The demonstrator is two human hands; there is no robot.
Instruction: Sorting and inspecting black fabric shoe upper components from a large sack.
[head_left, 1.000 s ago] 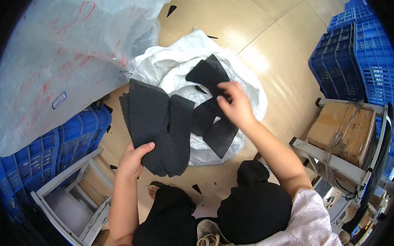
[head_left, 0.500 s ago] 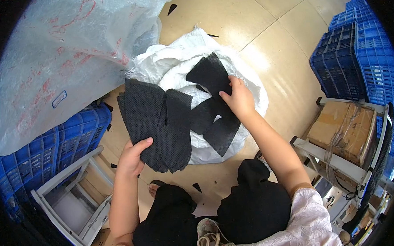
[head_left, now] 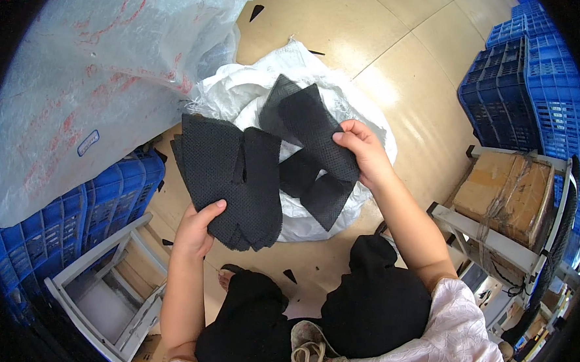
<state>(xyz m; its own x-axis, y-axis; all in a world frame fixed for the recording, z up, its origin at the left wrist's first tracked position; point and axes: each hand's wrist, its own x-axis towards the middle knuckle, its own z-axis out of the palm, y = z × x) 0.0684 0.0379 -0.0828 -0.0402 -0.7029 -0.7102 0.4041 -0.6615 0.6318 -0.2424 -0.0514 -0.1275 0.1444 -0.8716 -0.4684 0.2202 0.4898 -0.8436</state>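
A fanned stack of black mesh fabric pieces point(head_left: 228, 184) is gripped by my left hand point(head_left: 194, 230), its thumb lying over the lower left edge. My right hand point(head_left: 365, 152) pinches another black mesh fabric piece point(head_left: 327, 140) at its right edge, thumb on top. Under and beside that one, more dark pieces point(head_left: 324, 199) lie over the open white woven sack point(head_left: 290, 63) on the floor. Whether some of these are also in the right hand's grip I cannot tell. The fingers of the left hand are hidden behind the stack.
Blue plastic crates point(head_left: 107, 197) stand at the left under a large translucent plastic bag point(head_left: 120, 78). More blue crates point(head_left: 498, 91) are stacked at the right. A taped cardboard box point(head_left: 503, 189) rests on a metal frame. Small black scraps point(head_left: 290, 276) dot the floor.
My right hand has shifted slightly right and down with its piece, and a second, sheerer piece now shows at its upper left. The left hand with its stack stays almost in place.
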